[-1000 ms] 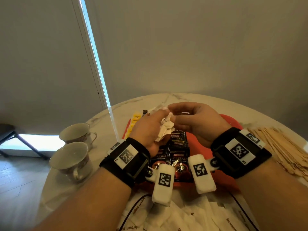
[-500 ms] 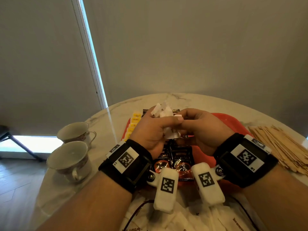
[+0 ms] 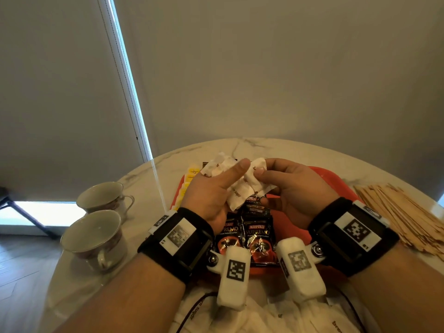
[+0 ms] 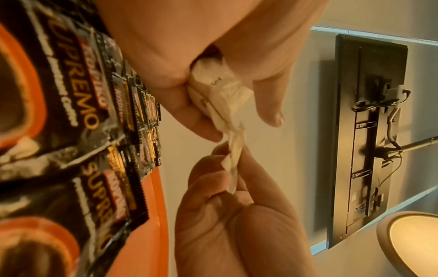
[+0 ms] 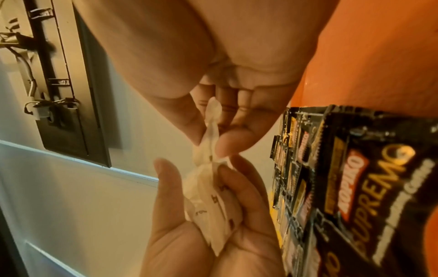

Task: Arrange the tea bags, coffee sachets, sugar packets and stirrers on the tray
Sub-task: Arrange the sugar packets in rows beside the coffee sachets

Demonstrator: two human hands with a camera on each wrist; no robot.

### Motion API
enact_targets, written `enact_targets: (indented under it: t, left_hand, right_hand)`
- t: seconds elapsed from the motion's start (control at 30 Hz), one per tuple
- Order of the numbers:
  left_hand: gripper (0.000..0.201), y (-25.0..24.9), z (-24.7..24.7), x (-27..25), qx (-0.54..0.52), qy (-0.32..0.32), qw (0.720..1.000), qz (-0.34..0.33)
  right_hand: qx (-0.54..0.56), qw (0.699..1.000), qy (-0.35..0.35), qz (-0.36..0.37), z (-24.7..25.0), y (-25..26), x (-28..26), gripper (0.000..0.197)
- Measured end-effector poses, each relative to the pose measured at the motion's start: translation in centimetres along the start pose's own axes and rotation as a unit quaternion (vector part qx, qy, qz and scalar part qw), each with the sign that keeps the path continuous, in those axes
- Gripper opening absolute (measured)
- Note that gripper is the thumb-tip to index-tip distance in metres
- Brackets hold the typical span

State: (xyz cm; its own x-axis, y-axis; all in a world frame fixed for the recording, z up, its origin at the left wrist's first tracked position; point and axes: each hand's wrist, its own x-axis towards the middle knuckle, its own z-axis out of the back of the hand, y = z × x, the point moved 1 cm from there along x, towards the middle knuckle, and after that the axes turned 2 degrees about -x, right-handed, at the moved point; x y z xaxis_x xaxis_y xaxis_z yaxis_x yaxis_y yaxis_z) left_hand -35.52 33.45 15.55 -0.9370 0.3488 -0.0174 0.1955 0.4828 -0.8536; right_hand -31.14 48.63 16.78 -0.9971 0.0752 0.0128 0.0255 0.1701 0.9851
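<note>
Head view: marble table (image 3: 276, 150) (grey wall (image 3: 276, 68)).

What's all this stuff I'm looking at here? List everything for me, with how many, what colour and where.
sugar packets: a small bunch, white, held above the tray between both hands
loose sugar packets: a pile, too many to count, white, at the near table edge
coffee sachets: overlapping rows, black with red and gold print, on the tray
yellow packets: a row, count unclear, on the tray's left side
tray: one, red-orange, middle of the table
stirrers: a large heap, pale wood, on the table right of the tray
cups: two, pale, left on the table
table: one, round, white marble
left hand: grips the bunch
right hand: pinches one packet
</note>
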Motion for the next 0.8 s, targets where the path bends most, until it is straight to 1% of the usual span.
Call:
enact_targets:
  t: [0.07,0.13,0.3,0.37,0.4,0.47,0.53,0.57,0.67,0.73,0.8]
  left_hand:
    - [0.047,0.1,0.1,0.0,0.024,0.009,1.000,-0.006]
    - [0.038,0.1,0.4,0.1,0.030,-0.002,0.999,-0.017]
    - [0.039,-0.2,0.4,-0.1,0.036,-0.011,0.998,-0.046]
    - [0.040,-0.2,0.2,-0.3,0.034,-0.013,0.998,-0.055]
    - [0.039,-0.2,0.1,-0.4,0.030,-0.015,0.998,-0.060]
    - [0.034,-0.3,0.2,-0.4,0.026,-0.023,0.997,-0.066]
    - [0.034,-0.5,0.2,-0.4,0.031,-0.032,0.996,-0.071]
    - [0.034,-0.6,0.2,-0.4,0.031,-0.035,0.997,-0.067]
    - [0.042,-0.8,0.1,-0.2,0.012,-0.031,0.999,-0.039]
    - [0.050,-0.8,0.1,0.0,0.010,-0.032,0.999,-0.041]
    - [0.041,-0.7,0.1,0.2,0.023,-0.040,0.998,-0.052]
  right_hand:
    - [-0.016,1.000,-0.004,0.003,0.1,-0.1,0.0,0.011]
    - [-0.027,0.999,-0.021,0.007,0.1,-0.2,0.1,0.011]
    - [-0.035,0.996,-0.077,0.028,0.2,-0.1,0.0,0.014]
    - [-0.035,0.994,-0.095,0.036,0.2,-0.1,0.0,0.022]
    - [-0.034,0.995,-0.093,0.032,0.3,-0.1,-0.1,0.028]
    - [-0.041,0.997,-0.057,0.008,0.4,0.0,-0.3,0.036]
    - [-0.048,0.999,-0.020,-0.012,0.2,0.0,-0.4,0.030]
    - [-0.045,0.999,-0.021,-0.012,0.2,0.0,-0.4,0.025]
    - [-0.017,0.997,-0.075,0.011,0.4,0.1,-0.1,0.018]
    - [0.004,0.995,-0.102,0.022,0.5,0.1,0.1,0.018]
    - [0.011,0.996,-0.089,0.012,0.4,-0.1,0.2,0.017]
